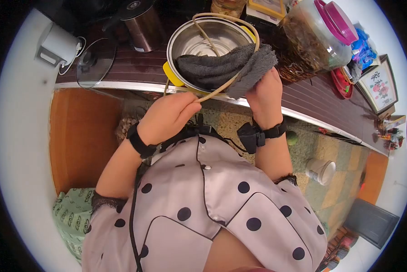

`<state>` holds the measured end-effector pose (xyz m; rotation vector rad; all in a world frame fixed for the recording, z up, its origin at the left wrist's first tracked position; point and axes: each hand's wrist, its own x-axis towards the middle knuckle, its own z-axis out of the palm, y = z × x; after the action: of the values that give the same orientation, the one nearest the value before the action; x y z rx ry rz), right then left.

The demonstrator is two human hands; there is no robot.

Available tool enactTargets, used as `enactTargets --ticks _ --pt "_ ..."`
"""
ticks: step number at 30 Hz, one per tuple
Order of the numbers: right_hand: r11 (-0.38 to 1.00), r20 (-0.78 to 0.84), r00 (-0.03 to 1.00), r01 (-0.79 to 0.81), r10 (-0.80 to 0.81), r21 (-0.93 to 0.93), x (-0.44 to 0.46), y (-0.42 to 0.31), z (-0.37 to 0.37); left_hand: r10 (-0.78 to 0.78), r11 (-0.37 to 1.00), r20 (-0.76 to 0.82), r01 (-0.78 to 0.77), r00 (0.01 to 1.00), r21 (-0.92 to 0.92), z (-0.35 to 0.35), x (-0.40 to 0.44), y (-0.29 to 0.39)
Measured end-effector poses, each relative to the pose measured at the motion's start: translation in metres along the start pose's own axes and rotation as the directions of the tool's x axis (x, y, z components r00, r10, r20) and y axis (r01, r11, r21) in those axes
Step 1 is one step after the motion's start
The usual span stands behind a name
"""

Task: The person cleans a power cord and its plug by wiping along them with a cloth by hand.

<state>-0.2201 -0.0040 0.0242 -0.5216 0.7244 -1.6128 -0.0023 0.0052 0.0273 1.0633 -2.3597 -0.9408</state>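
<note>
A steel pot (pixel 171 50) with yellow handles stands at the counter's front edge. A beige power cord (pixel 226 85) loops over its rim and dips inside. My left hand (pixel 169 115) pinches the cord just in front of the pot. My right hand (pixel 265 97) grips a dark grey cloth (pixel 212 71), which is folded around the cord at the pot's right side. Part of the cloth hangs down into the pot. The fingertips of my right hand are partly hidden by the cloth.
On the dark counter (pixel 142 68), a glass lid (pixel 94 63) and a kettle (pixel 142 27) stand left of the pot. To the right is a big jar (pixel 314 38) with a magenta lid, then a framed picture (pixel 379 85). A white bucket (pixel 320 171) sits on the floor.
</note>
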Motion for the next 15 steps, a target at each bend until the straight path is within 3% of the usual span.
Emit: enactTargets --ticks 2,7,8,11,13,15 --pt "1.000 -0.032 0.999 -0.002 0.003 0.022 0.001 0.003 -0.006 0.023 0.991 -0.046 -0.029 0.999 -0.134 0.003 -0.004 -0.003" --pt "0.993 -0.015 1.000 -0.023 0.024 0.116 -0.007 0.014 -0.006 -0.011 0.980 -0.140 -0.017 0.990 -0.196 0.011 -0.002 -0.005" --pt "0.967 0.080 0.992 0.116 -0.100 -0.226 -0.011 0.020 -0.008 -0.035 0.973 -0.153 -0.001 0.988 -0.231 0.012 -0.002 -0.005" --pt "0.828 0.133 0.964 0.267 -0.232 -0.492 -0.021 0.046 -0.010 -0.057 0.965 -0.209 0.000 0.976 -0.263 0.012 0.001 -0.002" --pt "0.952 0.055 0.985 -0.143 0.163 -0.270 -0.037 0.048 -0.004 -0.056 0.978 -0.238 0.005 0.970 -0.210 0.011 0.003 0.000" --pt "0.943 0.098 0.990 -0.068 0.106 -0.327 -0.046 0.055 0.004 -0.051 0.988 -0.266 0.010 0.963 -0.155 0.014 0.005 0.000"
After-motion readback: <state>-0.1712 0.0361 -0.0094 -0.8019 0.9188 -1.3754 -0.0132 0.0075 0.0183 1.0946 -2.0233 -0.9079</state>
